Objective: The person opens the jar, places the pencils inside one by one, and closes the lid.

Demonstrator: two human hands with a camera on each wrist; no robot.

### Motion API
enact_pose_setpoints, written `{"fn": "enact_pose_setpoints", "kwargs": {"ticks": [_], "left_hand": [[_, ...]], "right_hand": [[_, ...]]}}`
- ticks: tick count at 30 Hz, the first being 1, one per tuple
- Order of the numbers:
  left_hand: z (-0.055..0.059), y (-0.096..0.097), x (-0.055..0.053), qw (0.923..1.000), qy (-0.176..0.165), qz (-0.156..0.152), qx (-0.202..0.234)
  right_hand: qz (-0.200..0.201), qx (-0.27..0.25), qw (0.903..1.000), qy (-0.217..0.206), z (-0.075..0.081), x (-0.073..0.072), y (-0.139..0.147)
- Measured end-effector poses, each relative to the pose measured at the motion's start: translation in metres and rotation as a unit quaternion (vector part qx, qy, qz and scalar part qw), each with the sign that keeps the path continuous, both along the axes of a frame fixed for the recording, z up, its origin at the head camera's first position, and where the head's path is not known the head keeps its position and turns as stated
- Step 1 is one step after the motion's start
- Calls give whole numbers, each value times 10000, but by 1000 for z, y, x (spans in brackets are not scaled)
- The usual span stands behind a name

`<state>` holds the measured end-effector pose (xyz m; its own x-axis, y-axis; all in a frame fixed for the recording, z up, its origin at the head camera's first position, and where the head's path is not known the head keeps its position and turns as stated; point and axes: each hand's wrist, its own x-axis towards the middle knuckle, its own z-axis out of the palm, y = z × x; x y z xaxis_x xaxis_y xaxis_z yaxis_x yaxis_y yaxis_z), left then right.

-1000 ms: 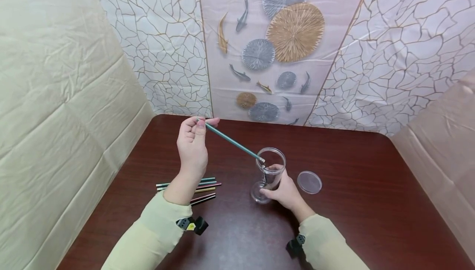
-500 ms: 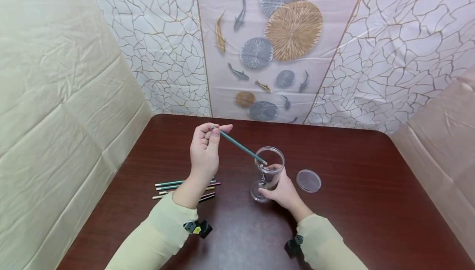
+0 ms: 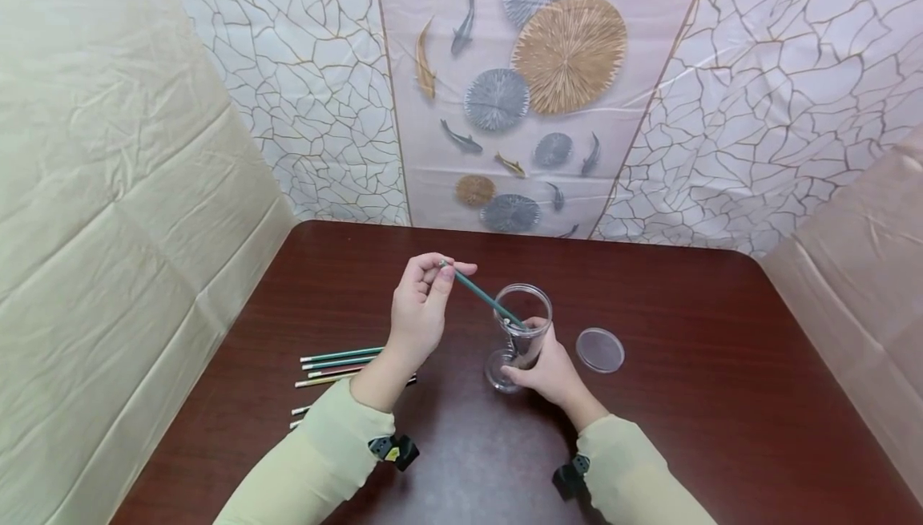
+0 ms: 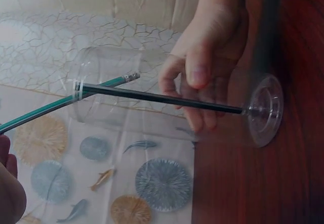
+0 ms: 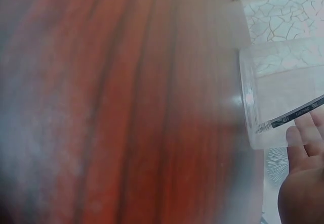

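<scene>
My left hand (image 3: 418,312) pinches a green pencil (image 3: 477,291) near its upper end. The pencil slants down to the right, and its lower end, with a metal ferrule (image 4: 132,76), is inside the mouth of a clear plastic jar (image 3: 522,288). My right hand (image 3: 551,373) holds the jar from its right side, thumb in front, and the jar stands upright on the table. A black pencil (image 4: 162,99) leans inside the jar, with its lower end at the bottom. In the right wrist view the black pencil (image 5: 298,113) shows printed lettering.
Several pencils (image 3: 339,354) in different colours lie on the brown table (image 3: 685,397) at the left, partly hidden by my left forearm. A round clear lid (image 3: 600,350) lies to the right of the jar. Patterned cloth (image 3: 332,92) hangs behind the table.
My left hand has moved right and down toward the jar, and the green pencil's lower end has gone further into its mouth. The right hand keeps its hold on the jar.
</scene>
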<state>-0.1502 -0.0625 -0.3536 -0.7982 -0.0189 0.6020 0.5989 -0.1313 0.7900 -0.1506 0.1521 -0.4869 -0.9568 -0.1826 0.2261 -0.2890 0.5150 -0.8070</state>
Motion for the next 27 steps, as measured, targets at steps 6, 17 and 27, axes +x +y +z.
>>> {"fn": "enact_pose_setpoints", "kwargs": {"ticks": [6,17,27], "left_hand": [[-7,3,1,9993,-159,-84,-320],[6,8,15,9947,-596,-12,-838],[-17,10,5,9924,-685,118,-1018]], "right_hand": [[-18,-52,10000,-83,2,1,-1],[-55,-79,9997,202,-5,0,0],[-12,-142,9999,-75,-2,0,0]]}}
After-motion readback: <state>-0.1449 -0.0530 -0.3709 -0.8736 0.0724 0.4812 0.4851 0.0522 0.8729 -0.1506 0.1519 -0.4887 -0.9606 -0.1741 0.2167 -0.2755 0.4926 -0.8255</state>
